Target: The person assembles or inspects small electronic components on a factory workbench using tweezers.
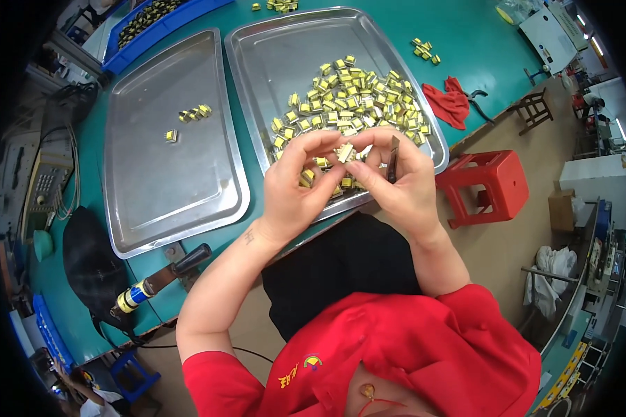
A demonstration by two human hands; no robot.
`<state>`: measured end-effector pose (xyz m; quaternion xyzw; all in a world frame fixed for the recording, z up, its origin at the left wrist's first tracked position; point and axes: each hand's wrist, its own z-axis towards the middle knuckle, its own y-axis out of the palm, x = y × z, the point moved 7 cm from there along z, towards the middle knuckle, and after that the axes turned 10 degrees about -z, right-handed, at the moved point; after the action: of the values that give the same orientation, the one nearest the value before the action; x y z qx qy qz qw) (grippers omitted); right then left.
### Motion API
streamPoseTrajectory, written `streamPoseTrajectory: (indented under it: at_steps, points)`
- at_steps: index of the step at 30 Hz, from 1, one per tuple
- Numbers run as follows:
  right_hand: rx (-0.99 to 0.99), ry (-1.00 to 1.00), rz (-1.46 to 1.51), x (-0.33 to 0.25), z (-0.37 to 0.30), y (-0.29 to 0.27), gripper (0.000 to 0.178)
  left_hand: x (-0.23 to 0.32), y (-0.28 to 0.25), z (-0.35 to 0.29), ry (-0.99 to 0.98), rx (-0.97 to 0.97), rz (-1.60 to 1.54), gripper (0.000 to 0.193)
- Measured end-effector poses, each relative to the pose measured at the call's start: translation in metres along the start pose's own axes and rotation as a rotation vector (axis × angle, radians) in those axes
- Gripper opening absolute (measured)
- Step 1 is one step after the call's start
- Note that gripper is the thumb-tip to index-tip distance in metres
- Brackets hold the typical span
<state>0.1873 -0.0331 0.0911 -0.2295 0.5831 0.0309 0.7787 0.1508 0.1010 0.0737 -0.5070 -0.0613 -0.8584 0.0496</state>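
Note:
Between the fingertips of both hands is a small transformer (346, 152) with yellow tape and metal pins. My left hand (293, 182) pinches it from the left, thumb and forefinger closed on it. My right hand (402, 182) pinches its other side and also keeps a thin dark blade-like tool (394, 160) upright against the fingers; its exact kind is unclear. Both hands hover over the near edge of a metal tray (285, 45), which carries a large heap of similar yellow transformers (355, 97). My fingers cover part of the held piece.
Left of it, a second metal tray (167, 184) bears a short row of transformers (195, 112) and a single one (171, 136). A blue bin (181, 17) of dark parts stands behind. Pliers (476, 101), a red cloth (448, 103), a black-handled lever (188, 260) and a red stool (490, 184) surround the bench.

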Motion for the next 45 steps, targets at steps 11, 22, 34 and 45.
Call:
streamPoseTrajectory:
  at_steps: [11, 22, 34, 45]
  points:
    - [-0.030, -0.014, -0.004, 0.002, -0.003, 0.004, 0.029, 0.007, 0.001, 0.000, 0.113, -0.008, 0.144, 0.034]
    - [-0.008, 0.049, 0.068, 0.009, -0.006, 0.000, 0.028, 0.006, 0.002, 0.004, 0.023, -0.049, 0.038, 0.031]
    - [0.001, 0.018, 0.102, 0.014, -0.006, 0.001, 0.024, 0.002, -0.003, 0.004, 0.039, -0.019, 0.071, 0.024]
    - [-0.041, 0.036, 0.079, 0.011, -0.004, 0.002, 0.023, 0.002, -0.002, 0.005, 0.032, -0.013, 0.041, 0.027]
